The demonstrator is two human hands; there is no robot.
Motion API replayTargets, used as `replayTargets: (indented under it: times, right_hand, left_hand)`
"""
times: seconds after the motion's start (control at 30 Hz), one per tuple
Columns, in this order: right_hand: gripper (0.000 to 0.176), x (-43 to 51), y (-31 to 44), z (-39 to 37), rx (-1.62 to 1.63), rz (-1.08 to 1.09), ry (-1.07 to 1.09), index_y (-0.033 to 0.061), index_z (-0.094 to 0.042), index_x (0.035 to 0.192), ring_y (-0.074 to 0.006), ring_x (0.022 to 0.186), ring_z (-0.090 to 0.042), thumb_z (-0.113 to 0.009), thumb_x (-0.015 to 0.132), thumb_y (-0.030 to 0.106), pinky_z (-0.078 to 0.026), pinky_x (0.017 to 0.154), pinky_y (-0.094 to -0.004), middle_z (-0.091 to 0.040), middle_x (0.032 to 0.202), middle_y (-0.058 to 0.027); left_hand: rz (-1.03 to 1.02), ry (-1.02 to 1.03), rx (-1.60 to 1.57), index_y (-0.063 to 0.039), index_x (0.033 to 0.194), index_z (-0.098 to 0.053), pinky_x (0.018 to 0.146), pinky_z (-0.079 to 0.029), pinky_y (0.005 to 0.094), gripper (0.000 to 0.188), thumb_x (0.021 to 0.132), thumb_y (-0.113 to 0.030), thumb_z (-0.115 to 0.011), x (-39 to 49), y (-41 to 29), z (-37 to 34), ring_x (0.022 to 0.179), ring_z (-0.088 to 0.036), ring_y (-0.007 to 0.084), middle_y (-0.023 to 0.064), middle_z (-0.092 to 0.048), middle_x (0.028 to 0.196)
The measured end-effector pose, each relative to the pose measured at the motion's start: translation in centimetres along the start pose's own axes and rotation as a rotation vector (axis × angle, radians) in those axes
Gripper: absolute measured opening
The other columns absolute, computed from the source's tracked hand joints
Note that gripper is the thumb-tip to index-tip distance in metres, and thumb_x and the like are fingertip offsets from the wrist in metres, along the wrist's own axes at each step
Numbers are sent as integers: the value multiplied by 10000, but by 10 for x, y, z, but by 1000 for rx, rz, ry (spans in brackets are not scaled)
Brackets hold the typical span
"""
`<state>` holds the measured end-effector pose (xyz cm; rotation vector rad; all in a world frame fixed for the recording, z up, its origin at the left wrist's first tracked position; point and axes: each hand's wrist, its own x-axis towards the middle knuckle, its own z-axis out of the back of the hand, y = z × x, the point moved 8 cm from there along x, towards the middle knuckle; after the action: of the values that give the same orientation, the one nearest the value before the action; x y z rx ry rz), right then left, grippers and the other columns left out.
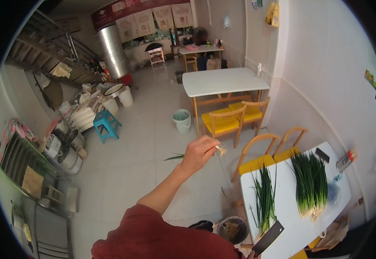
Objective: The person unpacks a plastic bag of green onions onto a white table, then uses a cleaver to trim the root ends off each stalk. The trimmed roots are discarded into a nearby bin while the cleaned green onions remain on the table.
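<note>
My left hand (201, 149), at the end of an outstretched arm in a dark red sleeve, pinches the white root end of a green onion (219, 149). Its green leaf tips show on the far side of the wrist. At the bottom edge, only the fingers of my right hand (252, 255) are visible, gripping a dark cleaver (268, 239) over the white table (288, 234). Just beyond the blade lies a small bunch of green onions (264, 200). A larger bunch of green onions (311, 186) rests farther right, roots towards me.
Below the table's left side stands a lined waste bin (233, 230). Yellow-seated wooden chairs (259, 162) line its far edge. A dark phone-like object (322, 155) and a utensil holder (345, 162) sit near the wall. Ahead are a pale bucket (182, 120) and a blue stool (106, 125).
</note>
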<state>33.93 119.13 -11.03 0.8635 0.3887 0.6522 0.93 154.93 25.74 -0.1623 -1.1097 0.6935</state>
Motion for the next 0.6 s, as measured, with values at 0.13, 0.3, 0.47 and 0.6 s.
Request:
replayTargets:
  times: [0.13, 0.3, 0.47, 0.6]
  right_hand:
    - [295, 3, -3, -8, 248, -164, -7, -33, -583, 1090, -231, 863, -610, -548, 833, 110, -468, 782, -345, -650, 935, -163]
    - [236, -6, 5, 4, 188, -427, -86, -5, -597, 982, -171, 629, -501, -571, 821, 165, -440, 605, -341, -575, 702, -114]
    - [200, -54, 2, 34, 205, -443, -314, -23, -575, 911, -166, 557, -455, -568, 812, 151, -418, 547, -341, -517, 610, -103]
    - [184, -74, -8, 26, 270, -554, -435, -20, -570, 859, -145, 534, -450, -587, 797, 153, -392, 510, -332, -513, 587, -67]
  left_hand:
    - [-88, 201, -43, -23, 904, -644, 646, -479, 331, 143, 762, -16, -632, -14, 5, -81, 726, -589, 268, 105, -599, 798]
    - [-150, 647, -223, -41, 908, -640, 616, -457, 361, 143, 765, -33, -630, -51, -29, -231, 706, -571, 281, 96, -574, 799]
    - [-636, 997, -166, -80, 750, -611, 586, -470, 360, 13, 746, -91, -604, -123, -131, -359, 698, -586, 265, 79, -521, 741]
    - [-857, 1196, -170, -94, 733, -645, 608, -485, 408, 57, 733, -87, -588, -193, -161, -440, 730, -614, 272, 75, -587, 787]
